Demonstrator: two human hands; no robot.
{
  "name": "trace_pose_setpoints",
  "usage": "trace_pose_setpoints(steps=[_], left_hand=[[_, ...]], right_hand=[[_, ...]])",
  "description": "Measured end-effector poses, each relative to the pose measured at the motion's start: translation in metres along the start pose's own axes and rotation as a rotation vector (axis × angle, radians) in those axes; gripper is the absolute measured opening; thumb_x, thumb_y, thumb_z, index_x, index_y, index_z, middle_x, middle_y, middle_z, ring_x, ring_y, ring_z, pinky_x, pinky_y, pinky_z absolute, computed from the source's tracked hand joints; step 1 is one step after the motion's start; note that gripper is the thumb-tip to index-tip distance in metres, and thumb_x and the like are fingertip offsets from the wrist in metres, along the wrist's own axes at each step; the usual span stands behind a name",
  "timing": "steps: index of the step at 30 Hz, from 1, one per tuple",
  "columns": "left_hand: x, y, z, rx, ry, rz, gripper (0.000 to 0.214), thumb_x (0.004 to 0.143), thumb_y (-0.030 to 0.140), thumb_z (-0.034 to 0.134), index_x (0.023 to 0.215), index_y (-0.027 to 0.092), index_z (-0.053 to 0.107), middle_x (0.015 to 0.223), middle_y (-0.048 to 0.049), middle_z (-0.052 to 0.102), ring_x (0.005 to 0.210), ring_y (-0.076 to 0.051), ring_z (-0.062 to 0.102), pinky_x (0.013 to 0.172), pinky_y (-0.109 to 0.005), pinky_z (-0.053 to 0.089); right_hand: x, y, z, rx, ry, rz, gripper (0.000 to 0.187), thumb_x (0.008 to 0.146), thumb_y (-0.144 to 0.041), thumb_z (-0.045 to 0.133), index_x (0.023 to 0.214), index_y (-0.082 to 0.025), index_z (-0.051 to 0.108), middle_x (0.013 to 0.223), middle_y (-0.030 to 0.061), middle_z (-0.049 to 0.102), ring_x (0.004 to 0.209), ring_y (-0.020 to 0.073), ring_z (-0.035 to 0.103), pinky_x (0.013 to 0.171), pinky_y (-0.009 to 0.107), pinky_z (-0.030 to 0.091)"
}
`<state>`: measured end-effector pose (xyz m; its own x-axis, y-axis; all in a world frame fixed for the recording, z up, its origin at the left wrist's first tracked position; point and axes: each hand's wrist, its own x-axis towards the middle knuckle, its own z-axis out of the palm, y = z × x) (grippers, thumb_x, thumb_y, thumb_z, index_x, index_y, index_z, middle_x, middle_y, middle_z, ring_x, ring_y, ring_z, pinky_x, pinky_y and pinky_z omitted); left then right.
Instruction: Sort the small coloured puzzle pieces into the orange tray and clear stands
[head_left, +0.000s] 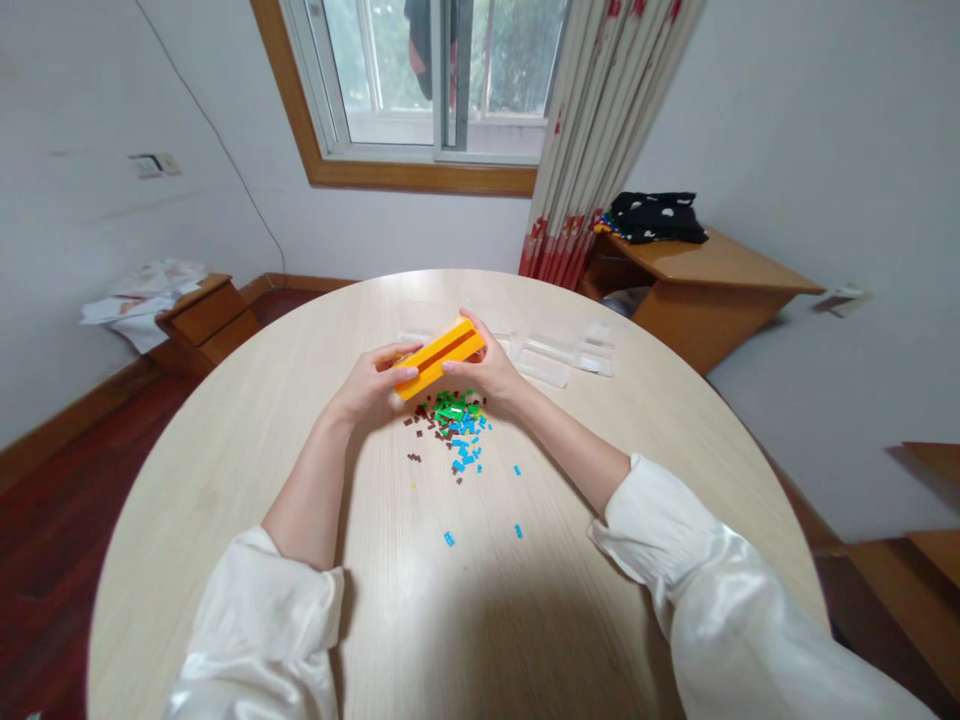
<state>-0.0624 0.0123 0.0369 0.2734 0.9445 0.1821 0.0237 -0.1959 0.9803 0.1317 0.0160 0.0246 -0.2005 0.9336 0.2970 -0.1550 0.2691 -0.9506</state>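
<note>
Block (pixel 431 378), oblong and yellow-orange with a dark lengthwise groove, clamped between left hand (pixel 369 382) at the lower left end and right hand (pixel 493 368) at the upper right. Held slantwise over a round, pale wood-grain worktop (pixel 225 470), just beyond a loose heap of tiny green, blue and dark brown pieces (pixel 455 412). Farther back, clear plastic trays (pixel 541 362). Nearer, two separate small blue pieces (pixel 449 538), well apart from the heap.
</note>
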Motion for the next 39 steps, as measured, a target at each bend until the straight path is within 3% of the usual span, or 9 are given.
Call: trace_pose_setpoints(steps=[8,16,23,30,39], left_hand=[[0.001,0.003,-0.006,-0.281,0.004,0.001,0.037,0.052,0.034,0.076,0.086,0.018,0.07,0.096,-0.0045,0.07,0.104,-0.024,0.06,0.096,-0.035,0.043],[-0.003,0.012,-0.007,-0.436,-0.077,0.009,0.059,0.056,0.04,0.072,0.112,0.023,0.063,0.111,-0.0056,0.068,0.119,-0.028,0.053,0.106,-0.041,0.039],[-0.008,0.009,-0.011,-0.522,-0.15,-0.021,0.075,0.051,0.045,0.077,0.12,0.022,0.058,0.118,-0.0078,0.065,0.126,-0.031,0.048,0.109,-0.043,0.037],[-0.015,0.009,-0.013,-0.58,-0.149,-0.058,0.086,0.043,0.046,0.082,0.121,0.024,0.056,0.12,-0.0071,0.063,0.124,-0.031,0.049,0.102,-0.041,0.044],[-0.017,-0.003,-0.025,-0.71,-0.097,-0.046,0.061,0.05,0.049,0.079,0.106,0.031,0.065,0.107,-0.001,0.069,0.113,-0.029,0.057,0.096,-0.045,0.047]], right_hand=[[-0.012,-0.013,-0.016,-0.054,-0.125,0.034,0.104,0.059,-0.025,0.079,0.146,-0.035,0.023,0.148,0.0061,0.035,0.129,0.0301,0.042,0.102,0.049,0.045],[-0.013,-0.015,-0.034,-0.031,-0.058,-0.04,0.095,0.053,-0.024,0.079,0.139,-0.029,0.038,0.139,0.0068,0.046,0.125,0.0272,0.045,0.103,0.044,0.043],[-0.01,-0.015,-0.035,0.145,0.011,0.03,0.06,0.047,-0.013,0.061,0.106,-0.023,0.06,0.106,0.0003,0.067,0.104,0.0229,0.06,0.094,0.038,0.047],[-0.009,-0.016,-0.039,0.099,0.058,0.029,0.044,0.044,-0.013,0.051,0.086,-0.02,0.061,0.084,-0.0028,0.067,0.084,0.0179,0.06,0.083,0.031,0.049],[-0.007,-0.025,-0.036,-0.053,0.012,-0.063,0.031,0.044,-0.016,0.046,0.072,-0.016,0.061,0.069,-0.0029,0.06,0.075,0.0161,0.055,0.074,0.028,0.045]])
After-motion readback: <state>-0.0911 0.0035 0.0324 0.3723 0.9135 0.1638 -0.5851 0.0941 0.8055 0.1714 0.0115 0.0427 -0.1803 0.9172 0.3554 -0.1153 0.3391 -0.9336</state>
